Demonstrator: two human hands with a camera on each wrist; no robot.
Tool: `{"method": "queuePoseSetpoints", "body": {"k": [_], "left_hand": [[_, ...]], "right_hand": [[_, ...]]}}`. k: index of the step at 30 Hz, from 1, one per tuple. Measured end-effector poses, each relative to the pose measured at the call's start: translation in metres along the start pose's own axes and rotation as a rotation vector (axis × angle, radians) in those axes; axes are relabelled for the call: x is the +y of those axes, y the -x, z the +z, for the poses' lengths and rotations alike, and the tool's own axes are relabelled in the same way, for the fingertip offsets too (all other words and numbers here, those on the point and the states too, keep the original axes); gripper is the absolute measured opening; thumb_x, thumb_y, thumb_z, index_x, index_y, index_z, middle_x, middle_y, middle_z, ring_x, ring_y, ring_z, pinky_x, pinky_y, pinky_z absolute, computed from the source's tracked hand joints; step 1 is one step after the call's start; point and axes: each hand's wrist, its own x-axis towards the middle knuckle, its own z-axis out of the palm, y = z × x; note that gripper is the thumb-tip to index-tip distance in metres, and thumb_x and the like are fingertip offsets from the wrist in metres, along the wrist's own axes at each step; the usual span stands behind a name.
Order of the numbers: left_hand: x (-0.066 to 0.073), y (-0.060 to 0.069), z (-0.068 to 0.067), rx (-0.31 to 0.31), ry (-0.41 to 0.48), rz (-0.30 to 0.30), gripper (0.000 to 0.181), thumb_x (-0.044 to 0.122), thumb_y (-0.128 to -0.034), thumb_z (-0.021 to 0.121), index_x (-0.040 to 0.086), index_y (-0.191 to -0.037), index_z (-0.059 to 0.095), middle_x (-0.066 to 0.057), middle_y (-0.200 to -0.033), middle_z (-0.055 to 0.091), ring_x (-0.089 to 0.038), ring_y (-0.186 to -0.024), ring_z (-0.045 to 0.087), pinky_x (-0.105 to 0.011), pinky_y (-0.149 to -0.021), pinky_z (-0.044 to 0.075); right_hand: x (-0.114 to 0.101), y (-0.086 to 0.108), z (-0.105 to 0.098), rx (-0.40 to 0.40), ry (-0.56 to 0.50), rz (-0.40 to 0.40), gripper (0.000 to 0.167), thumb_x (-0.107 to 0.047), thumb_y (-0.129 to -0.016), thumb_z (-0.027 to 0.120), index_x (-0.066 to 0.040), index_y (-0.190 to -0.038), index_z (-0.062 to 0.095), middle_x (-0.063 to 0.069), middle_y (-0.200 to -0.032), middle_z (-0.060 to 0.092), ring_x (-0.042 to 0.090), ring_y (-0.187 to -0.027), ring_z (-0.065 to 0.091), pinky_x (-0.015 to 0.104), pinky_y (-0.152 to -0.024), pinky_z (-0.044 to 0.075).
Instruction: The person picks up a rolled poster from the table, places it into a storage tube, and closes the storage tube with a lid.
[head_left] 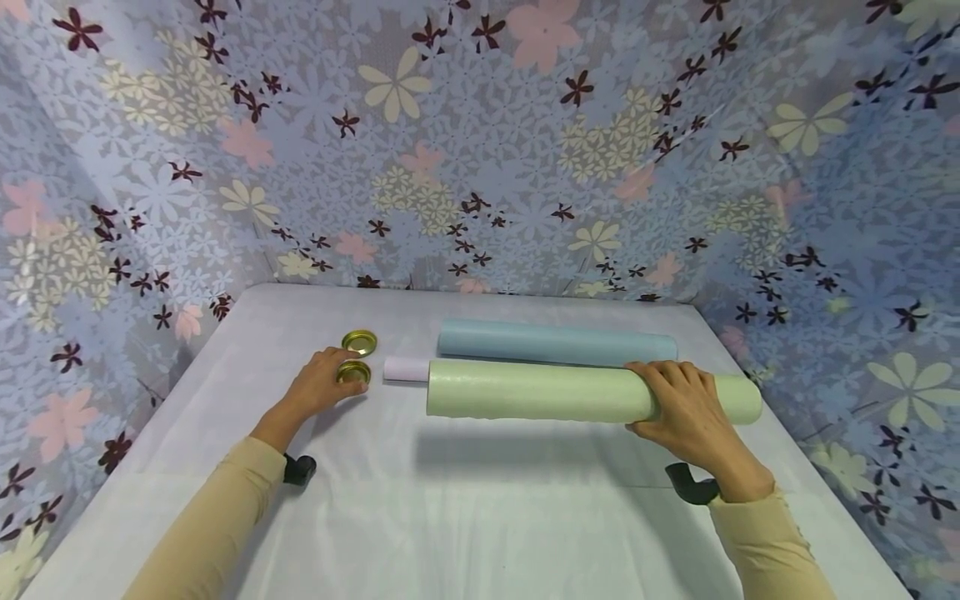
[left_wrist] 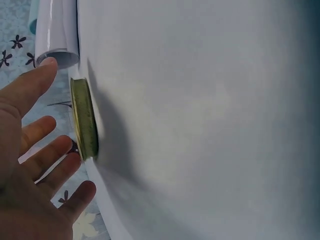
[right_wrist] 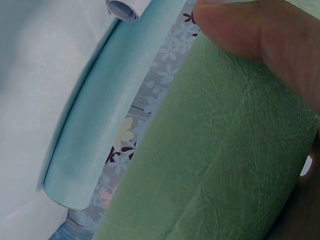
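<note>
In the head view, the right hand [head_left: 681, 408] is clamped round a textured light green roll [head_left: 532, 392] above the white-covered table [head_left: 495, 525]. At the roll's 12 o'clock lies a light blue roll [head_left: 555, 340]; at 9 o'clock, a pale lilac roll [head_left: 406, 370]. Farther toward 9, the left hand [head_left: 318, 385], fingers apart, is at 1 gold lid [head_left: 354, 374], with a 2nd gold lid [head_left: 360, 342] at that lid's 12.

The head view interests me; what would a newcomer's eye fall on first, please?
Probably the long pale green roll, held above the table in the right grip. After that, the flowered backdrop behind the table and the two gold-coloured lids by the left grip.
</note>
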Motion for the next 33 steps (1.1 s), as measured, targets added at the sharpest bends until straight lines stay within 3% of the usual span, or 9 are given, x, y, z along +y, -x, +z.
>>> {"method": "queuePoseSetpoints", "body": {"k": [8, 18, 33], "left_hand": [[-0.0061, -0.0045, 0.0004, -0.024, -0.039, -0.007, 0.06, 0.033, -0.0846, 0.068, 0.004, -0.134, 0.05, -0.028, -0.133, 0.048, -0.046, -0.123, 0.042, -0.061, -0.1, 0.036], [-0.0036, -0.0071, -0.0002, -0.062, -0.09, -0.03, 0.066, 0.037, -0.0831, 0.069, 0.002, -0.135, 0.048, -0.029, -0.132, 0.048, -0.045, -0.121, 0.044, -0.062, -0.098, 0.037], [-0.0054, -0.0093, 0.0038, -0.061, -0.143, -0.025, 0.065, 0.038, -0.0827, 0.07, 0.003, -0.133, 0.049, -0.027, -0.13, 0.051, -0.043, -0.119, 0.046, -0.063, -0.094, 0.039]], "right_hand": [[0.0009, 0.0023, -0.0009, 0.009, 0.008, 0.003, 0.081, -0.025, -0.057, 0.088, -0.015, -0.129, 0.051, 0.016, -0.11, 0.058, 0.039, -0.1, 0.048, 0.056, -0.083, 0.033], [0.0017, 0.0038, -0.0002, 0.008, 0.013, 0.01, 0.082, -0.026, -0.057, 0.089, -0.015, -0.129, 0.051, 0.015, -0.11, 0.058, 0.038, -0.1, 0.048, 0.056, -0.083, 0.033], [0.0012, 0.006, 0.0009, 0.005, 0.001, 0.01, 0.081, -0.026, -0.057, 0.088, -0.015, -0.129, 0.051, 0.015, -0.109, 0.057, 0.038, -0.1, 0.048, 0.055, -0.083, 0.033]]}}
